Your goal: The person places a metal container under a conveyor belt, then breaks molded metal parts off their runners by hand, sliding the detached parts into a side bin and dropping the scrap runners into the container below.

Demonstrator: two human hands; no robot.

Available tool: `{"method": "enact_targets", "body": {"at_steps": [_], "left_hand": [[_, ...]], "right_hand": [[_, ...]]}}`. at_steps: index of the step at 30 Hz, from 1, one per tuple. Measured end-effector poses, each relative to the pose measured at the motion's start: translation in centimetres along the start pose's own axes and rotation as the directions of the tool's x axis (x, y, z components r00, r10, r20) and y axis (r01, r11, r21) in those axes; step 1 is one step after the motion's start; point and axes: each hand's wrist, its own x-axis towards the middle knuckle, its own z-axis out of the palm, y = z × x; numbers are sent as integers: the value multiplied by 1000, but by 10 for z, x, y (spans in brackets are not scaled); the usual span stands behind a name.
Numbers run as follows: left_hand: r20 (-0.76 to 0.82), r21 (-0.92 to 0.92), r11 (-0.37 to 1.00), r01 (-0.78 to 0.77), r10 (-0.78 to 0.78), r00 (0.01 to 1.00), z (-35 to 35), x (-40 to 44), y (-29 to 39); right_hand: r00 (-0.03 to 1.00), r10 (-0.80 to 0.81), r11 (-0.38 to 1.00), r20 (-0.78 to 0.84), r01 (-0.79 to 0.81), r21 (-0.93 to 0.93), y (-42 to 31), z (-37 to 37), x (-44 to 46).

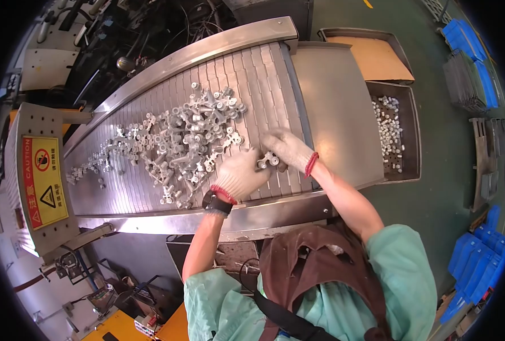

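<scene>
My left hand [242, 173], in a white knit glove with a red cuff and a dark watch at the wrist, is closed at the near side of a heap of grey cast metal parts [190, 133]. To its right, my right hand [286, 146], gloved the same way, has its fingers bent round a small metal casting [268, 161] with round ends. This casting lies between both hands, and the left fingertips touch or nearly touch it. The heap rests on a slatted metal conveyor [266, 74]. The fingertips of both hands are partly hidden.
A smooth metal plate [326, 108] adjoins the conveyor's right end. Past it stand a bin of small metal pieces [390, 133] and a tray with a tan sheet [372, 57]. A caution sign [45, 182] is at left. Blue crates [474, 261] stand at far right.
</scene>
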Motion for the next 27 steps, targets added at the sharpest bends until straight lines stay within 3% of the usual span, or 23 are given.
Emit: {"method": "enact_targets", "body": {"at_steps": [2, 3, 6, 7, 10, 11, 14, 18, 20, 22, 23, 26, 27], "left_hand": [[-2, -262, 965, -18, 18, 1000, 16, 9, -8], [-30, -285, 957, -50, 43, 999, 16, 7, -6], [45, -181, 976, 117, -111, 993, 22, 2, 2], [-74, -185, 980, 65, -80, 994, 34, 1, -9], [-135, -161, 986, 44, -66, 989, 42, 1, -20], [-189, -142, 990, 9, -36, 981, 47, 2, -24], [-168, -49, 998, 34, -42, 985, 49, 8, -23], [-334, -174, 984, -50, -11, 943, 54, 8, -24], [-300, -443, 896, -27, -120, 946, 71, 8, -27], [-70, -765, 639, 81, -207, 976, 64, -1, -23], [132, -892, 406, 201, -191, 973, 58, -8, -24], [136, -962, 206, 178, -204, 970, 45, -17, -7], [-21, -941, 332, 68, -257, 966, 46, -16, 0]], "right_hand": [[998, -69, 996, -14, 69, 51, 13, 3, 1], [996, -68, 997, -49, 67, -28, 8, 4, -3], [942, -291, 911, -165, 220, -349, 20, 15, 14], [950, -248, 905, -191, 156, -396, 16, 20, 16], [989, -48, 928, -141, -8, -373, -1, 26, 20], [976, -171, 862, -132, 83, -500, 7, 25, 28], [999, -33, 849, -31, 11, -529, -14, 20, 29], [979, -94, 944, -182, 30, -327, -22, 30, 23], [947, -263, 927, -184, 195, -322, -5, 27, 34], [902, -390, 888, -184, 315, -335, -11, 31, 28], [974, -182, 973, -137, 159, -165, -15, 27, 22], [975, -215, 965, -55, 204, -162, -33, 20, 15], [952, -291, 932, -97, 259, -253, -29, 19, 17]]}}
